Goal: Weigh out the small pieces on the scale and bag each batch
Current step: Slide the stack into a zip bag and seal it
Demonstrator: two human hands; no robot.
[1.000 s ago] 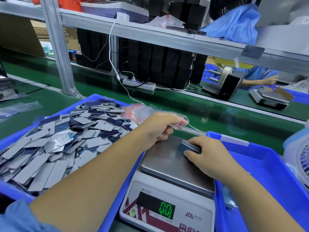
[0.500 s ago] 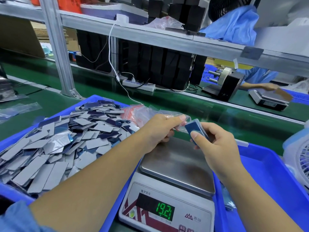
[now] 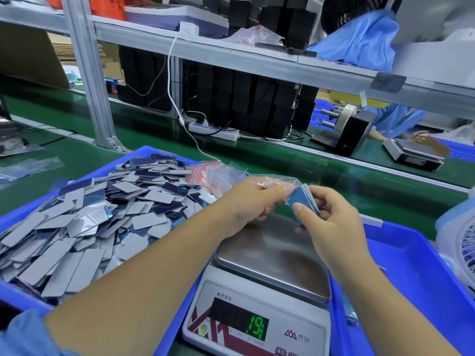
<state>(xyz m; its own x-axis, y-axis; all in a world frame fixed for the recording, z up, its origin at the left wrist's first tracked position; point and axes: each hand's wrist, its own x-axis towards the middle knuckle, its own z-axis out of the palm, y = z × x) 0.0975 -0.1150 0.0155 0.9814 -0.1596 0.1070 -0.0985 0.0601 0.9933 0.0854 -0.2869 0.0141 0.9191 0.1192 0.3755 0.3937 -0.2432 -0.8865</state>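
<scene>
Standing at a green conveyor belt (image 3: 159, 160) under a metal shelf (image 3: 231, 55), we face the scale (image 3: 259, 291). Our left hand (image 3: 252, 201) pinches a clear bag (image 3: 272, 182); our right hand (image 3: 331, 217) grips a stack of blue pieces (image 3: 303, 204).

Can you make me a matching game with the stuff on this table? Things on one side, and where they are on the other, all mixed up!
Things:
1. blue stack
2. small clear bag
3. loose pieces
4. scale pan

Places:
A. piled in the blue tray on the left
B. pinched in the left hand
C. bare, below both hands
D. gripped in the right hand

Pairs: 1-D, 2-B, 3-A, 4-C
</scene>
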